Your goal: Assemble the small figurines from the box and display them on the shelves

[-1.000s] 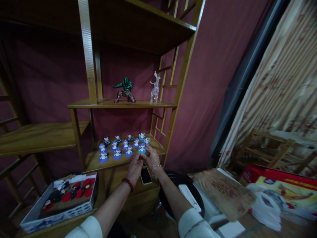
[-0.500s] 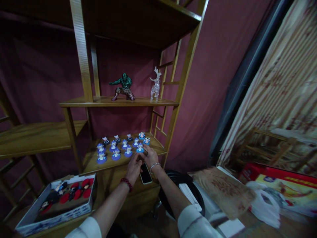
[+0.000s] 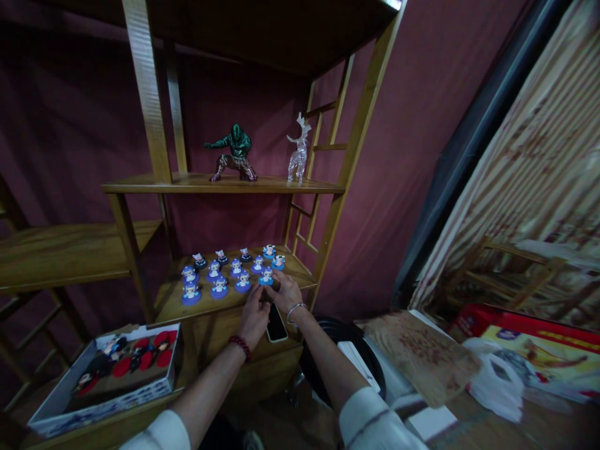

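Bracketing the blue-based figurine (image 3: pixel 265 277) just ahead, your left hand (image 3: pixel 254 317) and right hand (image 3: pixel 287 292) curl half closed, probably to steady it beside the purple-based figurines (image 3: pixel 242 281) to their left; whether either grips it, I cannot tell

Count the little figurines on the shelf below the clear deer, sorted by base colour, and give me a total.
Purple-based figurines: 7
Light-blue-based figurines: 3
Black-based figurines: 3
Total: 13
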